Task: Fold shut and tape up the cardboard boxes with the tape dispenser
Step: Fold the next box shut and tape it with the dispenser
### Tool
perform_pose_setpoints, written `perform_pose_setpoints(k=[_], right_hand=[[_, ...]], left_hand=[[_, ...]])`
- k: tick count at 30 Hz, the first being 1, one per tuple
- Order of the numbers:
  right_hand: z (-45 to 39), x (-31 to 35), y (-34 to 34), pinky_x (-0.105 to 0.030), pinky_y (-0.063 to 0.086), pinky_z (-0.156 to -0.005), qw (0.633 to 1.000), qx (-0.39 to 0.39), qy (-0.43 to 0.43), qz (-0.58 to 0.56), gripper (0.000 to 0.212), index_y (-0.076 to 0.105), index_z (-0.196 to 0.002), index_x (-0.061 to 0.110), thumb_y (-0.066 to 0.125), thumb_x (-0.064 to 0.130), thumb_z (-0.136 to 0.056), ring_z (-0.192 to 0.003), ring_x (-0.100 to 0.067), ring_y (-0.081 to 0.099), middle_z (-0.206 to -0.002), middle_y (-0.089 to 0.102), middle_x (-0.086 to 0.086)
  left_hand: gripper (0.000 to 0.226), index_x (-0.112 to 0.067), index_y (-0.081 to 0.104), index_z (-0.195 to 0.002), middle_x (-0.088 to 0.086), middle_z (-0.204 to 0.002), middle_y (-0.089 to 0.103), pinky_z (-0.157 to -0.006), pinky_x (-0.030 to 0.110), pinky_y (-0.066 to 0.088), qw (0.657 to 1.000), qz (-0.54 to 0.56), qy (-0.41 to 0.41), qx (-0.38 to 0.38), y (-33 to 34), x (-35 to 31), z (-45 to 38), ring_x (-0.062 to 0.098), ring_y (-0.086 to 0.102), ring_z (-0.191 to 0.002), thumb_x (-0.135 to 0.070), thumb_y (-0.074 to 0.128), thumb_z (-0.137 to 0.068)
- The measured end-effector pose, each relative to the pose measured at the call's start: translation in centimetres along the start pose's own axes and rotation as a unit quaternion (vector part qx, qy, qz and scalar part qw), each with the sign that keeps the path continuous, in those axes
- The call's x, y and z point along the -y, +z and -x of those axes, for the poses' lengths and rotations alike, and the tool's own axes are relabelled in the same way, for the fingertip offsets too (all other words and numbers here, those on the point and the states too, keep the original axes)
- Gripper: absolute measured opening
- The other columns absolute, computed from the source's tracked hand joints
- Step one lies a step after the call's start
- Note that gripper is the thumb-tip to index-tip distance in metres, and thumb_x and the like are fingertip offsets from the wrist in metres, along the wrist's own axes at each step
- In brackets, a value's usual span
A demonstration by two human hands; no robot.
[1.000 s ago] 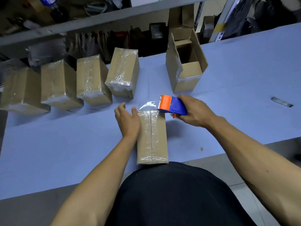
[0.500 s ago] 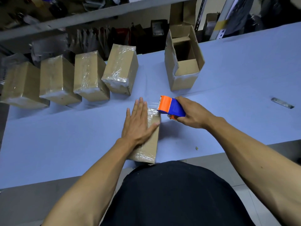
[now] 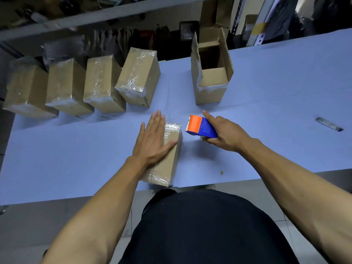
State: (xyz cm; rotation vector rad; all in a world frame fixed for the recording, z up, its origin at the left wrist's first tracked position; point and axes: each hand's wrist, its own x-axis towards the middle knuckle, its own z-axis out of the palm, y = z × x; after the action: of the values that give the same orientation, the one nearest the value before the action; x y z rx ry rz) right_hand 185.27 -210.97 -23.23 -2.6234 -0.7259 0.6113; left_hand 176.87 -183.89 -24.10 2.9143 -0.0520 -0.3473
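cardboard box (image 3: 169, 155) lies under flat left hand (image 3: 152, 141), tape dispenser (image 3: 201, 126) just beside.

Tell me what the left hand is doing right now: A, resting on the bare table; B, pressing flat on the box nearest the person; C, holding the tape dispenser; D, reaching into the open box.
B: the left hand lies with straight fingers flat on the box at the table edge, while the right hand holds the tape dispenser.
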Motion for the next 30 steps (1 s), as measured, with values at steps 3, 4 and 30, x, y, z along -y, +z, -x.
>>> perform_pose_setpoints(k=[3,4,30], right_hand=[[0.1,0.4,-0.3,-0.031,0.039,-0.074,1.0,0.001,-0.004,-0.017,0.094,0.005,-0.158,0.026,0.053,0.066,-0.088,-0.093,-0.019,0.047,-0.111,0.045,0.0],[0.3,0.4,-0.5,-0.03,0.038,-0.075,1.0,0.001,-0.002,-0.026,0.091,0.005,-0.158,0.028,0.05,0.067,-0.089,-0.094,-0.018,0.045,-0.111,0.043,0.001],[-4.0,7.6,4.4,-0.039,0.04,-0.088,0.961,-0.063,0.267,-0.043,0.085,0.02,-0.154,0.011,0.067,0.014,-0.084,-0.111,-0.041,0.049,-0.129,0.04,-0.025]], left_hand=[[0.093,-0.014,-0.004,-0.158,-0.002,-0.164,-0.016,-0.122,0.045,-0.004,1.0,0.003,-0.003,0.003,0.0,0.1,0.0,0.009,-0.02,-0.148,-0.073,0.018,-0.088],[0.093,-0.015,-0.004,-0.158,-0.002,-0.164,-0.016,-0.122,0.044,-0.005,1.0,0.004,-0.003,0.003,-0.1,0.0,0.1,0.009,-0.021,-0.148,-0.073,0.018,-0.089],[0.077,-0.014,0.019,-0.156,-0.005,-0.165,0.009,-0.112,0.004,0.003,0.941,0.314,-0.081,-0.098,-0.9,-0.6,0.9,0.006,0.006,-0.15,-0.035,0.061,-0.095]])
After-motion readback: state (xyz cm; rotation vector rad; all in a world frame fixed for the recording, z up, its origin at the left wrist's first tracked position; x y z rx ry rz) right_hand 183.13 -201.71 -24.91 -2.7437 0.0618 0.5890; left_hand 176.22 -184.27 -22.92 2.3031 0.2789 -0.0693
